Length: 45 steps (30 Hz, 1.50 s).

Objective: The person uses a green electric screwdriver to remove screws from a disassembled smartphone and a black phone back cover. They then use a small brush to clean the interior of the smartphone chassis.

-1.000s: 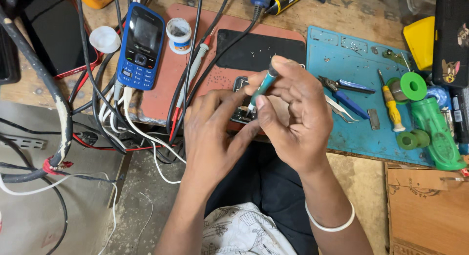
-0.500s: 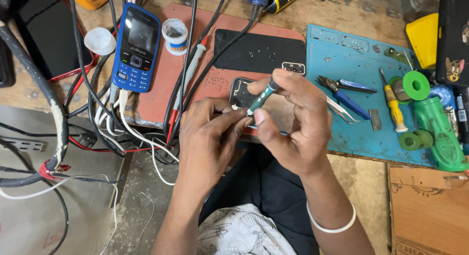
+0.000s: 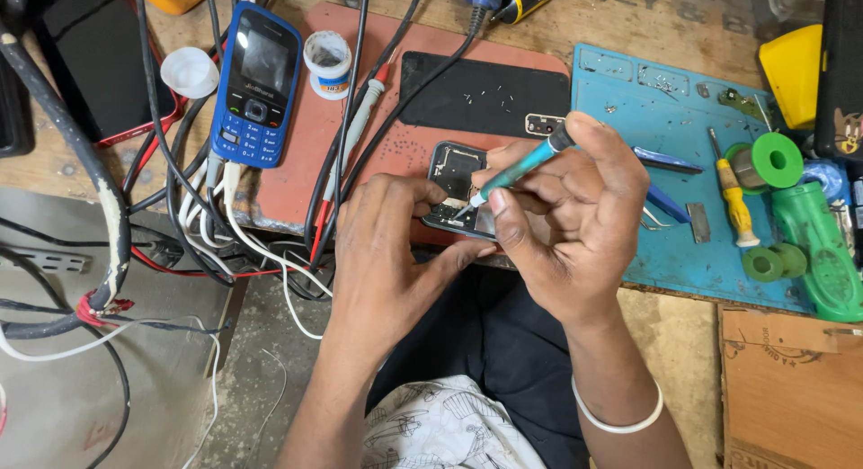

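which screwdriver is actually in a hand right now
The teal-handled screwdriver, gripped by the right hand over the opened phone. The yellow-handled one lies untouched on the blue mat.

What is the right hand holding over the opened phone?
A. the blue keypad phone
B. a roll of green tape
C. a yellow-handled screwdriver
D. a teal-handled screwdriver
D: the right hand pinches a teal-handled screwdriver, its tip down on the opened phone that the left hand steadies; the yellow-handled screwdriver, green tape and blue keypad phone lie untouched on the bench.
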Available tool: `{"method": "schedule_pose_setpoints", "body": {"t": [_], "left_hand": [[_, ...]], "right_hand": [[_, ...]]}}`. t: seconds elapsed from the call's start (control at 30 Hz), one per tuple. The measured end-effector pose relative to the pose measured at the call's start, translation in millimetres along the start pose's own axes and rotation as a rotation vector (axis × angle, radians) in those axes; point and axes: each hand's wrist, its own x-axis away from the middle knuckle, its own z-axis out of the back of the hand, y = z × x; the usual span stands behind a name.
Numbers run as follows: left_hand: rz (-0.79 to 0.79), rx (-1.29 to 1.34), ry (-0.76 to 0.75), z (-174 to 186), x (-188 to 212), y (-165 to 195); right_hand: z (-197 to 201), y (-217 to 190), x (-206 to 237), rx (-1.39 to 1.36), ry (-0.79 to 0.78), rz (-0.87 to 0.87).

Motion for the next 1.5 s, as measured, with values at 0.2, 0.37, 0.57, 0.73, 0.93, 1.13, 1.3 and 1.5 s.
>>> {"method": "schedule_pose_setpoints", "body": {"t": [0.2, 0.37, 0.57, 0.73, 0.93, 1.13, 1.3, 1.5], "left_hand": [[0.002, -0.067, 0.040, -5.5, -6.0, 6.1], [0.023, -0.123, 0.064, -17.2, -37.2, 0.7], [-0.161, -0.299, -0.014, -51.0, -96.6, -16.9], [-0.232, -0.208, -0.037, -42.1, -98.2, -12.6], [-0.055, -0.125, 0.072, -4.9, -24.1, 6.5], [-0.068, -0.102, 0.130, -8.6, 15.7, -4.0], [-0.071, -0.024, 0.091, -4.3, 16.9, -11.7], [-0.071, -0.005, 0.100, -4.7, 17.5, -13.8]], "right_hand": [[6.6, -3.1, -0.2, 0.025, 0.119, -0.019], [27.6, 2.5, 2.6, 0.019, 0.390, -0.045], [45.0, 10.6, 10.8, -0.023, 0.387, -0.059], [39.3, 11.0, 11.9, 0.021, 0.381, -0.090], [12.8, 8.8, 4.8, 0.043, 0.201, -0.066], [-15.3, 13.3, 11.1, 0.015, 0.023, 0.005], [-15.9, 13.9, 9.8, 0.006, 0.013, -0.008], [-17.7, 13.0, 3.8, 0.071, -0.023, 0.021]]}}
